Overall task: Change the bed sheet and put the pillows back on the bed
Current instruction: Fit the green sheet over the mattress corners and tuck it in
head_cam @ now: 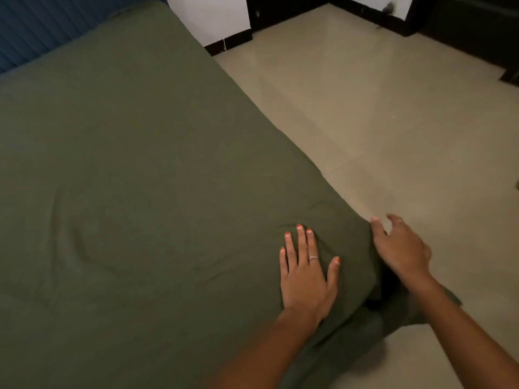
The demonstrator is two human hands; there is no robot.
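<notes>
Two bare forearms came into the picture from the bottom edge, which cut them off above the wrist. Behind them the bed (126, 164) was the largest thing and filled the left and middle of the view. An olive green bed sheet (168, 130) covered all of its top, with some soft wrinkles on the near left part. The left side of the bed ran out of the picture, so its full width could not be seen. At the near right corner the sheet hung down over the edge in loose folds, and a dark gap under these folds was too dark to make out.

A beige tiled floor (379, 108) took the right part. At the far end stood a white wall (213, 18) with a dark baseboard, and a blue ribbed surface (33, 29) was behind the head of the bed. Dark furniture in the top right corner was cut off and hard to identify.

The left hand (306, 276) lay flat on the sheet near that corner, fingers straight and a little spread, with a ring (313, 258) on one finger. The right hand (401, 248) was blurred at the edge of the corner, its fingers loosely bent, and whether it touched the sheet could not be told. No writing could be read anywhere.
</notes>
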